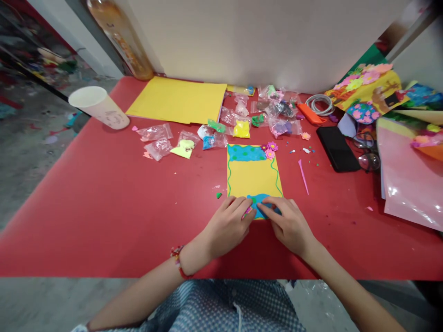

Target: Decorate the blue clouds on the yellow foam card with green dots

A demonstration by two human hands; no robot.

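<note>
A yellow card (252, 177) lies on the red table, with blue clay bands at its top and bottom, green dots, wavy green side lines and pink clay flowers (271, 150) at its upper right corner. My left hand (232, 223) is curled over the card's lower left corner, its fingertips on the blue clay (258, 211) beside a small pink flower, partly covered. From the right, my right hand (290, 224) touches the same lower band, thumb and forefinger close together. Whatever is between those fingertips is too small to make out. A bit of green clay (219, 195) lies left of the card.
Behind the card are small bags of coloured clay (241, 129) and a yellow sheet (178, 100). A paper cup (100, 108) and a bottle (124, 41) stand at left. To the right are a pink stick tool (303, 177), phone (337, 149), glasses (368, 161) and a pink folder (408, 184).
</note>
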